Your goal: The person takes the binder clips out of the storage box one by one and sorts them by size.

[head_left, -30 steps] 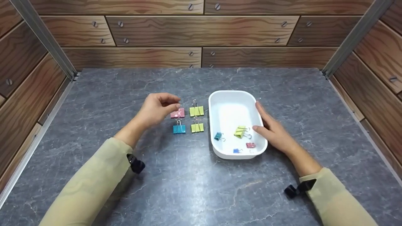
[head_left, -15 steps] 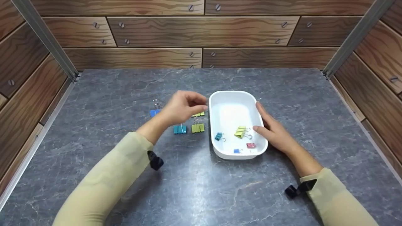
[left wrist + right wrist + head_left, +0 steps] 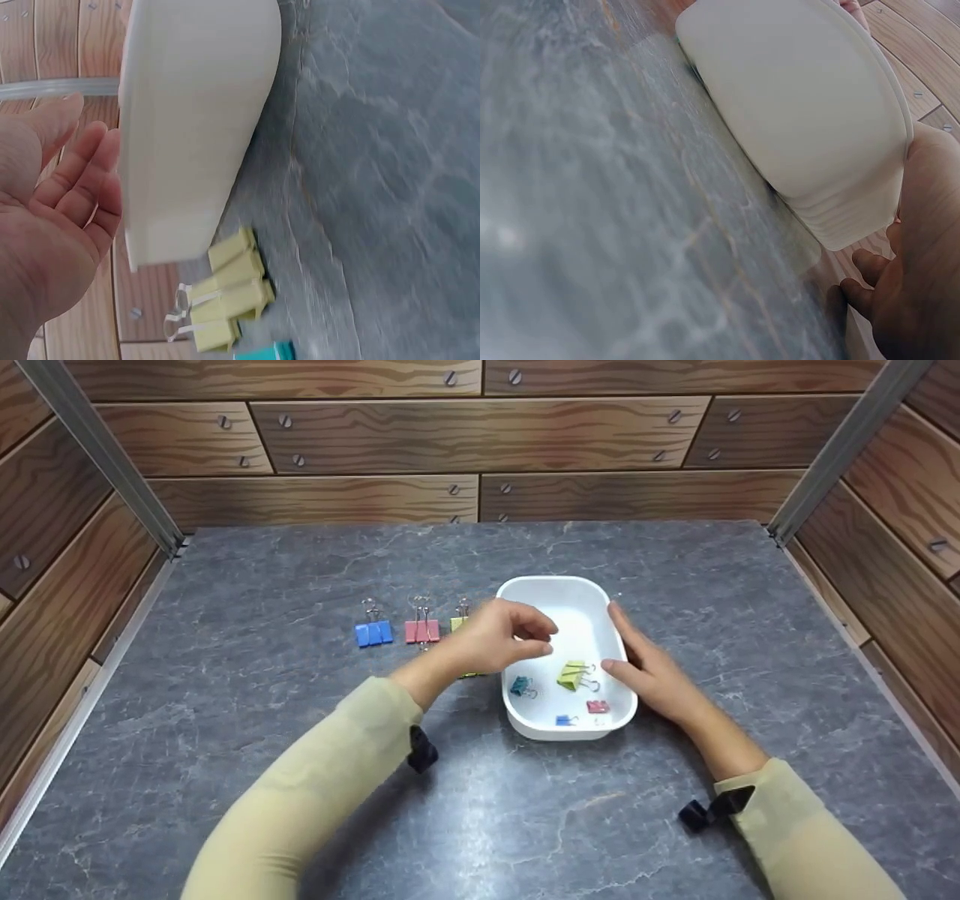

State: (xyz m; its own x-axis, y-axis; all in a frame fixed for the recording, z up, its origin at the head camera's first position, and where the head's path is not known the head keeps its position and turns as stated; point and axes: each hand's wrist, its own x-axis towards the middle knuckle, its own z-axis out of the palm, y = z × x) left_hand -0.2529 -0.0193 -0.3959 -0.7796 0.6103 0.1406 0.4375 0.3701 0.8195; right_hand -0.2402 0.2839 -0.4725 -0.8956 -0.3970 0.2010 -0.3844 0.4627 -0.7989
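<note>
My left hand hovers over the left rim of a white plastic container, fingers loosely bent, with nothing seen between them; the left wrist view shows the same bare hand. My right hand holds the container's right side, thumb over the rim and fingers along the outer wall. Inside lie a yellow-green binder clip, a small teal one, a small red one and a small blue one.
Left of the container stand a blue binder clip, a pink one and yellow-green ones, partly hidden by my left arm in the head view. A teal clip shows at the left wrist view's edge. Wood-patterned walls enclose the grey tabletop.
My left hand has moved right, from the pink clip, past the yellow-green ones, to above the container. The blue and pink clips are uncovered. My right hand and the container have stayed put.
</note>
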